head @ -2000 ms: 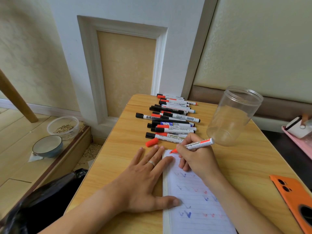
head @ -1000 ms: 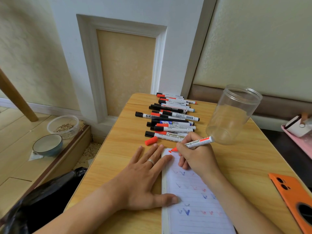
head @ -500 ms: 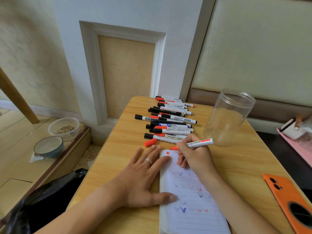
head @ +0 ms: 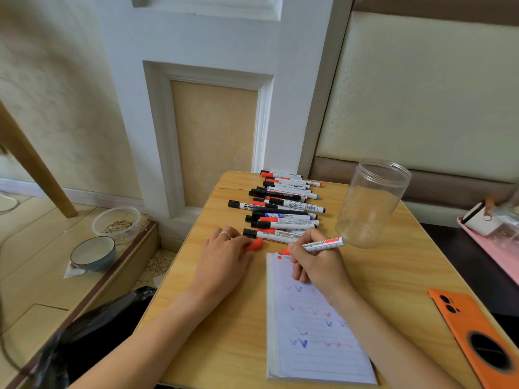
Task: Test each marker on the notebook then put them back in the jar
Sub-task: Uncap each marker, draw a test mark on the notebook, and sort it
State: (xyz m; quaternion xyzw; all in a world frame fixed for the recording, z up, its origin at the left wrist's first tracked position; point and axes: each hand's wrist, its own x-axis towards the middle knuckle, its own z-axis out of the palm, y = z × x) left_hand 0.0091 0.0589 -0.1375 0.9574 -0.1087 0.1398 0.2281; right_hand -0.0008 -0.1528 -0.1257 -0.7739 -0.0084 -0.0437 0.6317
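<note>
My right hand (head: pixel 317 265) grips an uncapped red marker (head: pixel 323 244), its tip just above the top edge of the lined notebook (head: pixel 314 332), which carries blue and red test marks. My left hand (head: pixel 224 259) lies on the table to the left of the notebook, its fingers curled over the loose red cap (head: pixel 256 244). A row of several capped markers (head: pixel 280 209) lies beyond both hands. The clear plastic jar (head: pixel 370 203) stands with nothing in it, to the right of the markers.
An orange phone (head: pixel 477 338) lies at the table's right front. A pink tray (head: pixel 494 242) with small items sits off to the right. On the floor to the left are a bowl (head: pixel 92 254), a plastic tub of grain (head: pixel 118 224) and a black bag (head: pixel 84 332).
My left hand left the notebook's edge and slid forward onto the red cap. The right hand lifted the marker tip off the page, leaving a small red mark at its top.
</note>
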